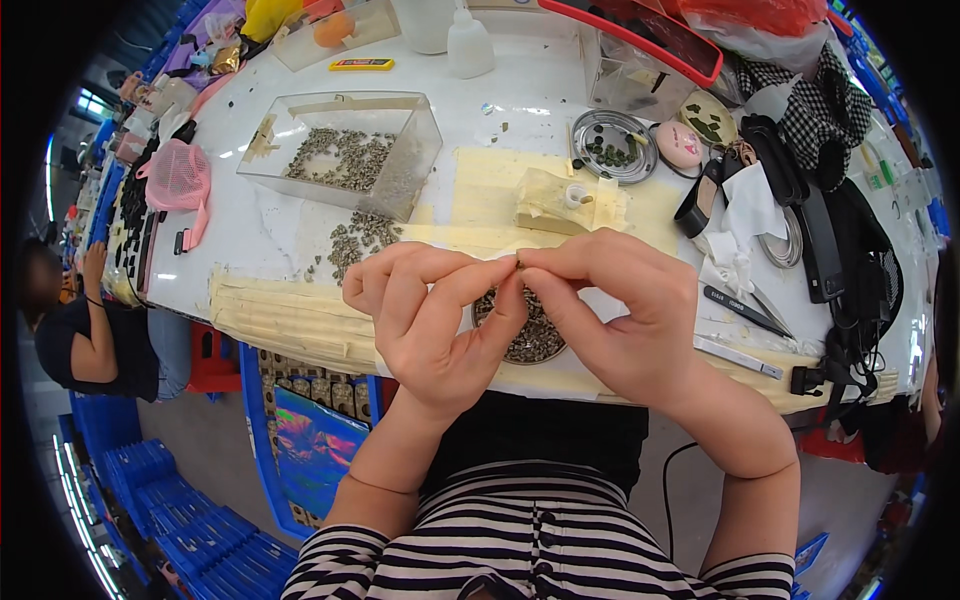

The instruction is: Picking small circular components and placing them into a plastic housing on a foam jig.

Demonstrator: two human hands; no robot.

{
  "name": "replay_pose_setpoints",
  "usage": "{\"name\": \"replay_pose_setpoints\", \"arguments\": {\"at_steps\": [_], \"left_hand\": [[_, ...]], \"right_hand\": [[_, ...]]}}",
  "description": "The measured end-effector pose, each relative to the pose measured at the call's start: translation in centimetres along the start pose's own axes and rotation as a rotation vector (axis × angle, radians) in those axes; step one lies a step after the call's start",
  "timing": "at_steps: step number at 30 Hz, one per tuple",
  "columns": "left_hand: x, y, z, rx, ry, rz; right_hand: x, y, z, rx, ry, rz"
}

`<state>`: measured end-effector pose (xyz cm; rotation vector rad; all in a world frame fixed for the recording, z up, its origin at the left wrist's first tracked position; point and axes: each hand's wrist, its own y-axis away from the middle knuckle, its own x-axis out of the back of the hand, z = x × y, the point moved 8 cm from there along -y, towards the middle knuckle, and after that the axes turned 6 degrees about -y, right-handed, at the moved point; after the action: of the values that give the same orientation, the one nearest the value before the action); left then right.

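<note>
My left hand (435, 315) and my right hand (630, 315) meet fingertip to fingertip above the front of the table. Thumb and forefinger of each are pinched together. A tiny dark piece shows between the tips, too small to name. Beneath the hands, partly hidden by them, sits a round dish (536, 340) full of small grey-brown metal-looking parts. Left of it, a loose pile of similar parts (362, 240) lies on the table, beside a clear plastic box (420, 150) with more of them inside. Just beyond my fingers stands a tape-covered block (545, 205) with a white round fitting.
Tweezers (745, 310) and a metal tool (738, 357) lie at the right. Farther back are a round dish of dark green pieces (610, 150), a pink round case (679, 145), a white squeeze bottle (470, 45) and a red-edged phone (650, 35). Another person (95, 330) sits at the left.
</note>
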<state>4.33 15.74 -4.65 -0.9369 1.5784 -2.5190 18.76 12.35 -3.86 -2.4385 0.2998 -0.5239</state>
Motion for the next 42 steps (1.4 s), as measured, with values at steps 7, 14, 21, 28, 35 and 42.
{"name": "replay_pose_setpoints", "arguments": {"at_steps": [7,14,21,28,35,42], "left_hand": [[0.2,0.0,-0.3,-0.017,0.099,0.016],[0.2,0.0,-0.6,0.005,0.201,0.014],[0.0,-0.2,-1.1,0.046,0.334,0.012],[0.2,0.1,-0.6,0.008,0.171,0.029],[0.0,0.1,-0.5,0.015,0.112,0.004],[-0.3,0.0,-1.6,0.11,0.395,-0.045]], "right_hand": [[-1.6,1.5,3.7,-0.688,-0.605,-0.126],[-2.1,1.4,4.0,-0.772,-0.787,-0.166],[-2.5,1.7,4.0,-0.828,-0.872,-0.217],[-1.0,0.7,3.0,-0.479,-0.522,-0.081],[0.0,-0.2,-0.1,-0.003,-0.018,-0.046],[-2.2,1.4,3.6,-0.699,-0.802,-0.159]]}}
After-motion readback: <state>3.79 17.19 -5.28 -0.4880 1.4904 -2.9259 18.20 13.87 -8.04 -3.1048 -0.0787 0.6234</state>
